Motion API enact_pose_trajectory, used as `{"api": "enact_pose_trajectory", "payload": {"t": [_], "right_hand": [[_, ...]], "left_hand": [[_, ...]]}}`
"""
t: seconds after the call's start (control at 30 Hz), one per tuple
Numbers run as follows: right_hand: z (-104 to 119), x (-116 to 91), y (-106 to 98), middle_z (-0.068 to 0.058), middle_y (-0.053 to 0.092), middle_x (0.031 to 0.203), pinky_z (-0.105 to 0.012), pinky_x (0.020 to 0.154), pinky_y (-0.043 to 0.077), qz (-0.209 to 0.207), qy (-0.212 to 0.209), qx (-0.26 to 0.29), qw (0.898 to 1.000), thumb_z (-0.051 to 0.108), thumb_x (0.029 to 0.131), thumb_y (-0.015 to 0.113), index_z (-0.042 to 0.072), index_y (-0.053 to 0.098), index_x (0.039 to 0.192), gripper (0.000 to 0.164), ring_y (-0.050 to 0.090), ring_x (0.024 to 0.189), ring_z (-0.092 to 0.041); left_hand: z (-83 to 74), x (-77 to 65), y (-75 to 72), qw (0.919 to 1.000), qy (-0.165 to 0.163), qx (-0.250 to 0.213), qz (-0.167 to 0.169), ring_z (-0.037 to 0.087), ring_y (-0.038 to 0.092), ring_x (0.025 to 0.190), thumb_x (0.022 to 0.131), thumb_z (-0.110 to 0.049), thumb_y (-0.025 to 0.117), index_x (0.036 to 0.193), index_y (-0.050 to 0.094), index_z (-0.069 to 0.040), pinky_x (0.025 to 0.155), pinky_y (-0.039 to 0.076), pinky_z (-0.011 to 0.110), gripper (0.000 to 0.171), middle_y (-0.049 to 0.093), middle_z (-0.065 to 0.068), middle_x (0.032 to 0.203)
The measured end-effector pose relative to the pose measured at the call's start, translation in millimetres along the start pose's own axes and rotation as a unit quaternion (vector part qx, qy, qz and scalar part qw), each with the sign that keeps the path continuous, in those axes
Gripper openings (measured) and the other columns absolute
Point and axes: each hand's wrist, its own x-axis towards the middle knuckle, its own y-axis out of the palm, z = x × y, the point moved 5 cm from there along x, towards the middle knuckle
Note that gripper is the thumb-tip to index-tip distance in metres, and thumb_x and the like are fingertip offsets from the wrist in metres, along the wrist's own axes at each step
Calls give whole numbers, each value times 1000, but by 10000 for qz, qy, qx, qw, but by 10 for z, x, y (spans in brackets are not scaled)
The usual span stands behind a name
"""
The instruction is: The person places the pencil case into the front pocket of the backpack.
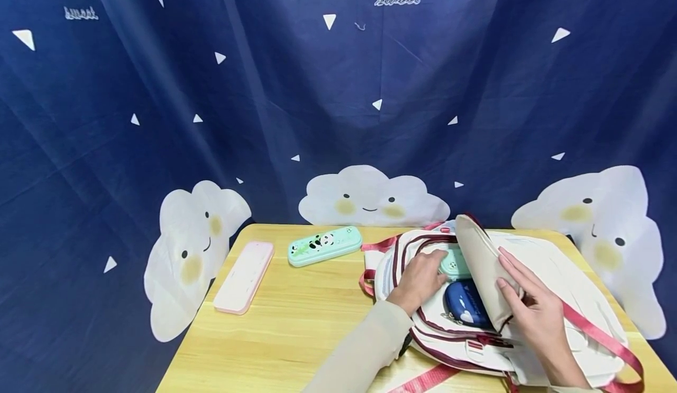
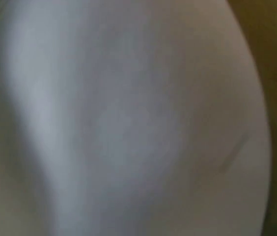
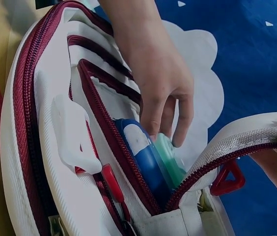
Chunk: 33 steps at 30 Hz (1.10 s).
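Note:
A white backpack (image 1: pixel 550 264) with dark red zips lies on the table, its front pocket unzipped. My left hand (image 1: pixel 420 281) reaches into this pocket and holds the edge of a mint green case (image 1: pixel 457 265) between thumb and fingers. Beside that case sits a dark blue zipped case (image 1: pixel 466 304), also inside the pocket. My right hand (image 1: pixel 539 311) grips the pocket's beige flap (image 1: pixel 478 266) and keeps it lifted. In the right wrist view, the left fingertips meet the top of the green case (image 3: pixel 169 156), next to the blue case (image 3: pixel 146 157). The left wrist view is blurred by pale cloth.
On the wooden table (image 1: pixel 285 334), a mint panda pencil case (image 1: pixel 325 246) lies left of the backpack. Farther left is a flat pink-edged box (image 1: pixel 244 276). Red straps (image 1: pixel 597 331) trail around the bag. A dark blue cloud-print curtain (image 1: pixel 338 87) hangs behind.

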Motion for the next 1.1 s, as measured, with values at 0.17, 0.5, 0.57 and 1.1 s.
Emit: {"api": "enact_pose_trajectory", "payload": {"t": [0.17,0.5,0.57,1.1], "right_hand": [[-8,1,-7,-13,67,153,-10,117,41,-62,-13,-50,10000,-27,84,72,-6,71,138,58,58,145,-2],[-62,41,-4,-9,69,150,-9,72,37,-204,41,-233,9995,-24,85,71,-4,76,132,51,61,131,6],[-58,59,1,-6,69,151,-6,79,41,-171,151,-303,9993,-23,86,72,-2,76,133,52,60,132,8],[7,224,107,11,60,161,-13,52,31,490,670,-1008,9914,-10,92,62,18,74,143,59,52,116,12]], "left_hand": [[17,1,-17,9999,109,-7,-22,12,77,111,95,-30,86,145,68,-20,96,62,26,54,80,-5,129],[78,-12,-81,9996,169,225,-52,12,76,109,95,-27,86,133,75,-21,96,59,22,40,82,-7,119],[89,-23,-112,9996,144,240,-84,12,76,109,95,-27,86,133,75,-21,97,59,23,39,82,-6,119],[290,-129,-330,9997,-127,83,-216,15,73,120,100,-31,81,134,75,-22,100,60,29,36,80,-3,128]]}}
